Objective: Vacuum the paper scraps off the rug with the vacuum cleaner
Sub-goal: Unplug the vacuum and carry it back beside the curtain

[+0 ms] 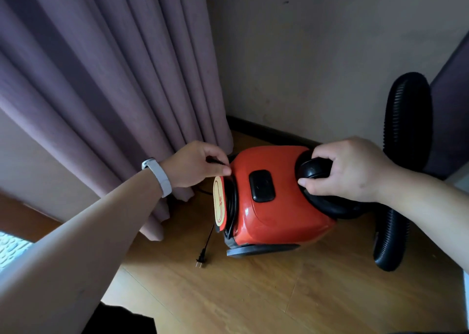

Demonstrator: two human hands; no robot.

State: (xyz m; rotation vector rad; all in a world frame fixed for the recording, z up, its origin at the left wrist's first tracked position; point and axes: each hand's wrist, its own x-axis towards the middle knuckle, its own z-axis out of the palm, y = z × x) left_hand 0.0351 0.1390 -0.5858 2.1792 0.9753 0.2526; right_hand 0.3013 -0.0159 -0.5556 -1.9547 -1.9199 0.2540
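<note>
— Where is the vacuum cleaner point(276, 206)?

— On the wooden floor point(279, 295) in a corner. It is red, with a black button point(261, 185) on top.

— And the hands?

— The right hand point(347, 171) is curled round the black handle point(314, 168) at the vacuum cleaner's right end. The left hand point(195, 165), with a pale wristband point(158, 175), pinches the black cord point(233, 201) at the vacuum cleaner's left end, where the rest of it is wound behind a round plate.

— The plug point(201, 258)?

— Lying on the floor near the vacuum cleaner's lower left, held by no hand.

— What else is around it?

— A black ribbed hose point(406, 130) loops up to the right of the vacuum cleaner. A mauve curtain point(101, 79) hangs to its left, down to the floor. A plain wall point(317, 54) stands behind it.
</note>
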